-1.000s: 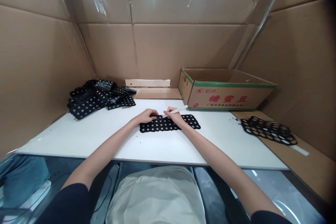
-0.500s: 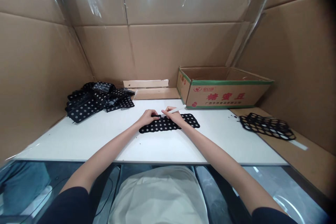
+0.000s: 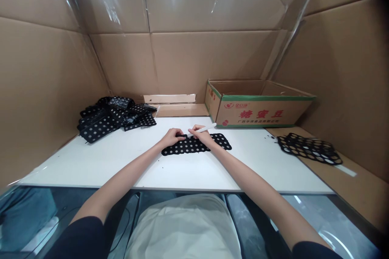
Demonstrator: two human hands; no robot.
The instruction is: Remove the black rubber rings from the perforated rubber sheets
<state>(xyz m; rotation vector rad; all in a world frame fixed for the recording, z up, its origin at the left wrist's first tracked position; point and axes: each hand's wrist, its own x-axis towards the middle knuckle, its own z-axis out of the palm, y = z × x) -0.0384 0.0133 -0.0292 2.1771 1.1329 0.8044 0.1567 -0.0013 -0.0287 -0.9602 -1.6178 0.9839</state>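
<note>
A black strip with white dots and scalloped edges point(image 3: 194, 144), seemingly fabric, lies flat on the white table before me. At its upper left edge, my left hand point(image 3: 173, 136) has thumb and fingers bent together in a pinch on the strip. My right hand point(image 3: 203, 134) rests over the strip's middle, closed around a slim white pen-like tool point(image 3: 207, 128). The tool slants down to the left, its lower end at the strip's upper edge close to my left fingertips. Its exact tip is too small to make out.
A heap of black dotted pieces point(image 3: 117, 117) lies at the back left. An open cardboard box with green edging point(image 3: 261, 111) stands at the back right. Black netting with large holes point(image 3: 310, 148) is at the right, partly on cardboard. Tall cardboard walls point(image 3: 182, 60) enclose the table point(image 3: 100, 170).
The view has tilted up slightly, so everything sits a little lower. Both hands keep nearly the same place on the strip, with the white tool still in my right hand.
</note>
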